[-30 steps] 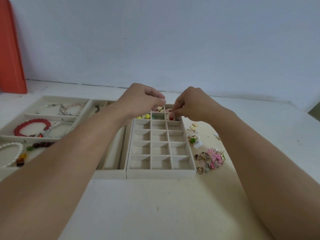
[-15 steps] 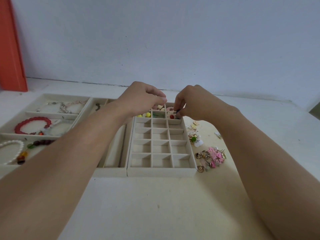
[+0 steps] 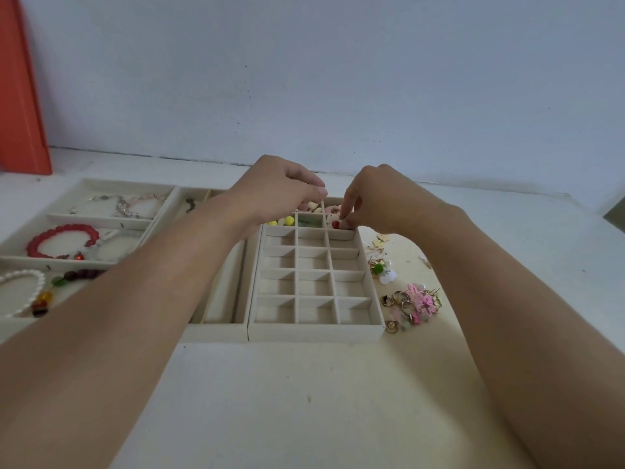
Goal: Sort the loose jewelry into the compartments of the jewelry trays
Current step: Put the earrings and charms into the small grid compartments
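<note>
Head view: right hand point(image 3: 382, 201) pinches a small glossy red bead point(image 3: 335, 225) in the far right cell of the beige felt-lined grid tray point(image 3: 314, 331); left hand point(image 3: 277, 191) hovers beside, fingers curled, grip unclear; loose metal earrings point(image 3: 411, 306) lie just right of the tray

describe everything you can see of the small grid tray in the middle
The grid tray is a shallow beige box that looks felt-lined, split by thin walls into three columns of small square cells. It lies flat on the table, flush against a longer tray on its left. The near rows look empty; the far cells hold small pieces, yellow, green, red and pale hearts. Both hands reach over its far end.
</note>
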A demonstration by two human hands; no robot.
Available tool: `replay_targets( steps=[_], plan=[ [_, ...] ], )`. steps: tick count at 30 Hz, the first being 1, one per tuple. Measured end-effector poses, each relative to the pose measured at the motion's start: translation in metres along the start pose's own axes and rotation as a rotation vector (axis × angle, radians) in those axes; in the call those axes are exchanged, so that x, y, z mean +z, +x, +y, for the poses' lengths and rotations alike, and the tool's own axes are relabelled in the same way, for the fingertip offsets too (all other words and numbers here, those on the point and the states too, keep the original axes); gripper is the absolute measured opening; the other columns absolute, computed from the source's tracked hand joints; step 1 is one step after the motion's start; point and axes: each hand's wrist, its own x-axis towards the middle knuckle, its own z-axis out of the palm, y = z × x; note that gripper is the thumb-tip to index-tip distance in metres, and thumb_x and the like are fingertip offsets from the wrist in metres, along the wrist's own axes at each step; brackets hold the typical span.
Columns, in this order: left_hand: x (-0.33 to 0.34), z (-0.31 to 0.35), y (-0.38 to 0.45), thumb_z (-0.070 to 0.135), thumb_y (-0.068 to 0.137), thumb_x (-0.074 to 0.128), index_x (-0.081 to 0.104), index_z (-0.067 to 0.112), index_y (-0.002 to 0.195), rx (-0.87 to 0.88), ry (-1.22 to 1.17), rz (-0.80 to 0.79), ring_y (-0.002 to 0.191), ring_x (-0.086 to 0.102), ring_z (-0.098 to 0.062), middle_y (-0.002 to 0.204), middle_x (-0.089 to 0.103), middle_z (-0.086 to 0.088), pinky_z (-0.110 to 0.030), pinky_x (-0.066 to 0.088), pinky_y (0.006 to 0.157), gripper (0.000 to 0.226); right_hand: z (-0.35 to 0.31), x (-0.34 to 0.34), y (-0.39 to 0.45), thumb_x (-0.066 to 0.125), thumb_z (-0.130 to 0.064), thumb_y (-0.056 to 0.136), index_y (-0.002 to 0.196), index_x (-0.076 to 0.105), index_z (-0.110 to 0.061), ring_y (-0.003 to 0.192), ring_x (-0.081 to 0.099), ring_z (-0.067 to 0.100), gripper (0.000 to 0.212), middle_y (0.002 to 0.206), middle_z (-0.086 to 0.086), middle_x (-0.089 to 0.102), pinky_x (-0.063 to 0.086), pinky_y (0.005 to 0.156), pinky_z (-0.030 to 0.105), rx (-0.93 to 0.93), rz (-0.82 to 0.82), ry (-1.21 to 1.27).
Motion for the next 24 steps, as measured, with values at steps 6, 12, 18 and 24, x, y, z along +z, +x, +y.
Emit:
replay_targets(
  steps=[6, 12, 18, 24],
  plan=[
    [0.0, -0.001, 0.0, 0.025, 0.084, 0.079, 0.079, 0.024, 0.088, 0.006, -0.011, 0.002, 0.076, 0.068, -0.008, 0.089, 0.078, 0.002, -0.044, 0.058, 0.088, 0.005, 0.001, -0.005, -0.001, 0.078, -0.039, 0.086, 0.087, 0.081, -0.019, 0.074, 0.066, 0.021, 0.021, 0.081, 0.007, 0.074, 0.046, 0.055, 0.026, 0.006, -0.031, 0.001],
    [0.001, -0.002, 0.002, 0.026, 0.084, 0.08, 0.079, 0.025, 0.089, 0.015, -0.003, 0.006, 0.078, 0.071, -0.009, 0.088, 0.078, 0.002, -0.043, 0.058, 0.088, 0.005, 0.0, -0.004, -0.002, 0.074, -0.028, 0.09, 0.096, 0.078, -0.03, 0.082, 0.066, 0.015, 0.008, 0.096, -0.004, 0.071, 0.051, 0.066, 0.027, -0.054, 0.014, 0.054],
    [0.001, -0.003, 0.003, 0.026, 0.084, 0.079, 0.078, 0.025, 0.089, 0.013, -0.004, 0.003, 0.08, 0.072, -0.011, 0.086, 0.078, 0.004, -0.043, 0.058, 0.087, 0.006, -0.004, 0.002, 0.0, 0.068, -0.026, 0.094, 0.104, 0.079, -0.034, 0.07, 0.053, 0.003, 0.018, 0.092, -0.009, 0.065, 0.039, 0.057, 0.02, -0.111, -0.006, 0.024],
    [0.002, -0.003, 0.002, 0.026, 0.084, 0.079, 0.078, 0.025, 0.09, 0.006, -0.005, 0.005, 0.082, 0.072, -0.012, 0.09, 0.078, 0.002, -0.043, 0.058, 0.088, 0.006, -0.002, 0.006, 0.001, 0.067, -0.03, 0.093, 0.102, 0.079, -0.036, 0.075, 0.063, 0.015, 0.016, 0.088, -0.003, 0.071, 0.05, 0.063, 0.028, -0.073, -0.032, 0.009]
  ],
)
